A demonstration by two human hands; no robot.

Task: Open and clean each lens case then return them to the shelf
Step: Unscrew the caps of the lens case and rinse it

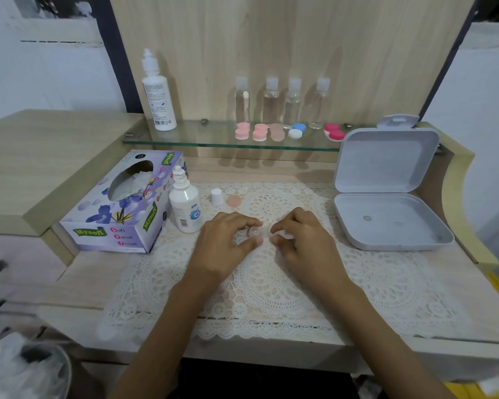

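Observation:
My left hand point(226, 240) pinches a small clear lens case point(254, 232) between thumb and forefinger, low over the lace mat point(271, 283). My right hand point(298, 234) is curled beside it and pinches the case's other end, mostly hidden under the fingers. A peach cap point(234, 201) lies loose on the mat behind my hands. On the glass shelf point(185, 139) stand several more lens cases: pink point(242, 131), pink point(260, 132), peach point(277, 131), blue and white point(296, 130), magenta point(334, 132).
A tissue box point(121, 208) stands left, with a small solution bottle point(185, 205) and its white cap point(216, 196) beside it. An open grey plastic box point(386, 197) sits right. The shelf holds a tall white bottle point(156, 93) and several clear bottles point(271, 99).

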